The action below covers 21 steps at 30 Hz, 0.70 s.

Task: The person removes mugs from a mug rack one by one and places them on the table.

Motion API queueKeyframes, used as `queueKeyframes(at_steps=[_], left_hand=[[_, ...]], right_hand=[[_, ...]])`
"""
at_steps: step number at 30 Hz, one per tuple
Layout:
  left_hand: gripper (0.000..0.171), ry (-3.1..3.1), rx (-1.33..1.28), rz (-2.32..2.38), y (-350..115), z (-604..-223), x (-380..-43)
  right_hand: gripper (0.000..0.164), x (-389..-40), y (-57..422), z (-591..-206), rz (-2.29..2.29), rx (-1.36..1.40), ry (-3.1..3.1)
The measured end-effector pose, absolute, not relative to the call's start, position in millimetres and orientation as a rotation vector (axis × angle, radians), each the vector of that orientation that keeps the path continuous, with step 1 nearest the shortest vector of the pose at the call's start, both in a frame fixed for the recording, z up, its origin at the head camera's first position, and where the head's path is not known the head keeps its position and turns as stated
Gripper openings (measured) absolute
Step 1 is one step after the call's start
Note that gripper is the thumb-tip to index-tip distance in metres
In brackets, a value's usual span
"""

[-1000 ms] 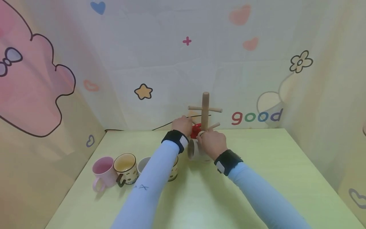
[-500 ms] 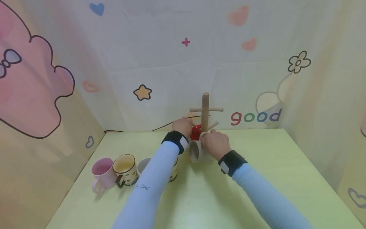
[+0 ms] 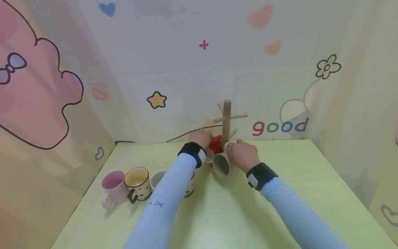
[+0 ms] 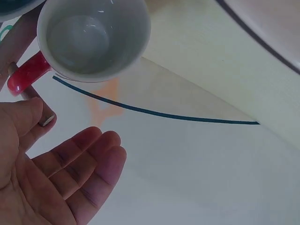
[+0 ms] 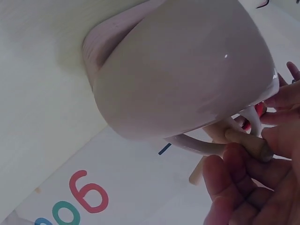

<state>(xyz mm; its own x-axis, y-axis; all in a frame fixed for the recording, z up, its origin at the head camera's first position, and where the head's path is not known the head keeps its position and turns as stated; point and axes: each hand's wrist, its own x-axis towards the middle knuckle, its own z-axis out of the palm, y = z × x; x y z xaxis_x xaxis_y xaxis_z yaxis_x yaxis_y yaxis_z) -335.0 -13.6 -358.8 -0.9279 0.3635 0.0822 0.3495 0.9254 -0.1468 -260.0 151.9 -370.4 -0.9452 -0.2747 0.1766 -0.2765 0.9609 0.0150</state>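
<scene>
A wooden mug tree [image 3: 226, 126] stands near the back wall, viewed from the head. Hanging on it are a red mug [image 3: 216, 146] with a white inside and a white mug [image 3: 221, 166], both tipped sideways. My left hand [image 3: 200, 138] pinches the tip of the peg [image 4: 40, 107] that passes through the red handle [image 4: 29, 74]. With curled fingers, my right hand [image 3: 244, 155] grips the end of another peg [image 5: 255, 144]. The white mug's handle [image 5: 199, 144] loops round that peg, right at the fingertips.
Left of the mug tree stands a row of mugs: a pink one [image 3: 113, 188], a spotted cream one [image 3: 138, 186], a white one [image 3: 156, 178], and another spotted one [image 3: 190, 186] partly behind the left sleeve. A patterned cloth wall [image 3: 174, 69] encloses the pale green table [image 3: 280, 207].
The mug tree has turned, its upper pegs pointing differently. My right hand has moved right with the white mug, whose mouth faces further forward. The left hand has barely shifted.
</scene>
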Motion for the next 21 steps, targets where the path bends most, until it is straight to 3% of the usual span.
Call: queueKeyframes(at_steps=[21], left_hand=[[0.020, -2.952, -0.578, 0.281, -10, -351, -323]], right_hand=[[0.027, -274, 172, -371, 0.244, 0.308, -2.945]])
